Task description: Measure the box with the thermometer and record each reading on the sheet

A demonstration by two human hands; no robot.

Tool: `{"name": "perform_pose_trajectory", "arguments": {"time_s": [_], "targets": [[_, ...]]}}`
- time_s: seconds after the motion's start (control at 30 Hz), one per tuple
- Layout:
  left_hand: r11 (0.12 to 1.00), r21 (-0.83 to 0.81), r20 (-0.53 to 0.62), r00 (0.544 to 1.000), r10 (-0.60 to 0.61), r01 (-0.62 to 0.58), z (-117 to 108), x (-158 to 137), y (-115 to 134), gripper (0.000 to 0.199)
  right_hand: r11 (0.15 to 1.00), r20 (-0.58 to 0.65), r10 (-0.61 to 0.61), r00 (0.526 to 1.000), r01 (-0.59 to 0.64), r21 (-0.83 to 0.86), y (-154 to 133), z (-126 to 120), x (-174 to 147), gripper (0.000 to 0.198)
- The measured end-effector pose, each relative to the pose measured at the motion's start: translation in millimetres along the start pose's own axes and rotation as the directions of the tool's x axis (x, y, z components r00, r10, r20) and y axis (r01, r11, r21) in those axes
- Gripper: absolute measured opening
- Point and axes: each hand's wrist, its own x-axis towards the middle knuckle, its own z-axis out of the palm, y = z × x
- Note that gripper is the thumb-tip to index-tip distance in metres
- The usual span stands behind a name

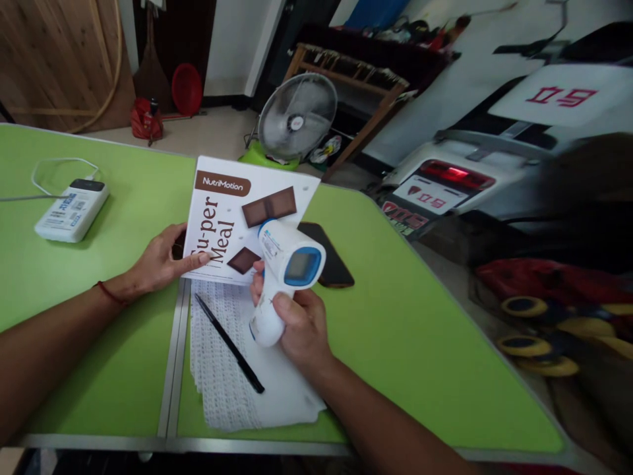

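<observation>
My left hand (161,260) grips the lower left edge of a white box (227,231) labelled "NutriMotion Su-per Meal", thumb on its front face. The box stands tilted up over the table. In my right hand (306,323) is a white and blue infrared thermometer (277,264), held by its handle, with its screen facing me and its front end toward the box. Below the box lie papers (222,389) covered in dense handwriting, with a black pen (230,343) across them. A dark smartphone (331,257) lies partly hidden behind the thermometer.
The green folding table (405,343) has a metal seam down its middle. A white power bank (74,211) with a cable lies at the left. Beyond the table stand a fan (297,119) and a wooden rack (366,132). A white scooter (459,171) is at the right.
</observation>
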Motion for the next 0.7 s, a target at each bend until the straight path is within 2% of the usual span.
{"name": "perform_pose_trajectory", "arguments": {"time_s": [0.27,0.47,0.7], "targets": [[0.999,0.015,0.019,0.999,0.043,-0.044,0.1,1.5,-0.1,0.05,0.999,0.029,-0.023,0.999,0.023,-0.023,6.1,-2.1,1.3,0.047],[0.998,0.07,-0.011,1.0,0.007,-0.007,-0.1,1.2,-1.8,0.055,0.996,0.084,-0.046,0.995,0.053,-0.077,4.2,1.0,2.3,0.042],[1.0,0.002,0.009,1.0,0.023,-0.023,0.7,1.7,-5.0,0.054,0.999,0.104,-0.021,0.994,0.025,-0.041,-2.6,1.4,3.4,0.036]]}}
